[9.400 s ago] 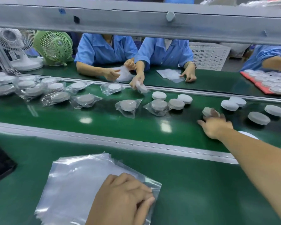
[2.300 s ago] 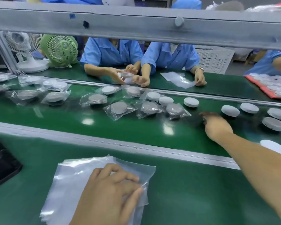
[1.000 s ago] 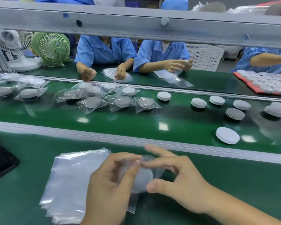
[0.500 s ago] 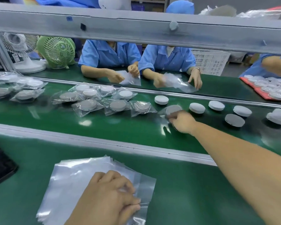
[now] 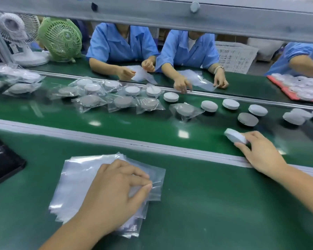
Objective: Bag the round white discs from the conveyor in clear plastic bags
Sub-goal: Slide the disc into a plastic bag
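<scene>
It was a factory packing line: white discs (image 5: pixel 209 106) lay along a green conveyor belt (image 5: pixel 134 127), with blue-uniformed workers (image 5: pixel 123 44) opposite.

Far ahead and left of the left hand (image 5: pixel 114 192), a white fan (image 5: pixel 16 33) just beside a green fan (image 5: pixel 61 40). Left of that hand, a black tray (image 5: pixel 2 159), cut by the frame edge. Far beyond the right hand (image 5: pixel 260 154), a white lattice crate (image 5: pixel 233 56) behind workers in blue shirts (image 5: pixel 121 44); overhead, a grey beam (image 5: pixel 152 15).
</scene>
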### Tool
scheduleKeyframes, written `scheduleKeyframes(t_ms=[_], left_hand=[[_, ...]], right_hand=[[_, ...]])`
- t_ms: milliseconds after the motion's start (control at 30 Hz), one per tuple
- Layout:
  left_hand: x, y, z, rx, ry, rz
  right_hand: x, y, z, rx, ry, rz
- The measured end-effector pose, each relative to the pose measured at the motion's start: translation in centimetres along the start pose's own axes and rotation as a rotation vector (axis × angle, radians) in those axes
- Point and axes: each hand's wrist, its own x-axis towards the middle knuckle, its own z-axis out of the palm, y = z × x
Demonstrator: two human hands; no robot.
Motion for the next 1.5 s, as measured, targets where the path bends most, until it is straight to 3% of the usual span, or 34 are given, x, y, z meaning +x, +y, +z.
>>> scheduleKeyframes(t_ms=[67, 233, 300, 367, 467, 533, 633, 733, 800, 900, 1000, 1033, 1100, 1167, 1200, 1300, 1367, 1433, 1500], left_hand=[[-0.1, 0.4, -0.2, -0.044, 0.025, -0.041], [-0.2, 1.0, -0.2, -0.333, 0.135, -0.153], [-0.2, 1.7, -0.3, -0.499, 0.13, -0.207], [-0.5, 2.2, -0.3, -0.658, 0.048, -0.17], [-1.0, 3.2, -0.4, -0.86, -0.068, -0.078], [-1.1, 3.9, 0.5, -0.864, 0.124, -0.151], [-0.3, 4.9, 1.5, -0.954, 0.435, -0.265], [0.4, 4.6, 1.5, -0.97, 0.373, -0.239], [0.3, 3.3, 1.2, -0.743, 0.268, -0.15], [0.0, 0.4, 0.3, -0.151, 0.126, 0.04], [-0.1, -1.2, -0.1, 0.193, -0.01, 0.253], [-0.1, -1.3, 0.0, 0.223, -0.031, 0.272], [0.2, -1.1, 0.6, 0.207, -0.041, 0.28], [0.3, -1.1, 1.5, 0.16, -0.02, 0.299], [0.3, -1.1, 1.9, 0.146, -0.005, 0.303], [0.2, -1.1, 2.2, 0.16, 0.015, 0.276], [0.3, -0.6, 1.9, 0.132, 0.008, 0.239], [0.3, -0.1, 1.3, 0.07, 0.021, 0.161], [0.1, 0.1, 1.0, 0.023, 0.065, 0.094]], right_hand=[[-1.6, -3.0, -0.9, 0.073, 0.063, -0.175], [-7.9, -12.2, -2.8, 0.161, 0.17, -0.941], [-9.4, -14.2, -2.8, 0.175, 0.185, -1.031], [-10.3, -15.5, -2.4, 0.311, 0.162, -0.967], [-11.6, -17.4, -2.0, 0.72, 0.173, -0.735], [-11.9, -18.5, -1.7, 0.86, 0.104, -0.596], [-11.4, -19.8, -1.3, 0.947, -0.197, -0.436], [-9.1, -20.1, -1.1, 1.058, -0.259, -0.289], [-6.5, -19.6, -1.2, 1.001, -0.191, -0.248], [-0.4, -17.4, -0.7, 0.892, 0.023, -0.138], [6.5, -14.7, 0.9, 0.565, 0.233, -0.013], [8.5, -14.0, 1.6, 0.387, 0.216, -0.007], [11.3, -13.3, 2.9, 0.019, 0.003, -0.062], [12.8, -13.3, 3.8, -0.048, -0.2, -0.125], [13.0, -13.3, 4.1, -0.063, -0.177, -0.143], [13.0, -11.2, 4.4, -0.261, 0.165, -0.056], [12.3, -8.0, 4.6, -0.487, 0.073, 0.036], [12.1, -5.1, 4.7, -0.427, -0.094, 0.135], [12.2, -3.2, 4.4, -0.361, -0.044, 0.176]])
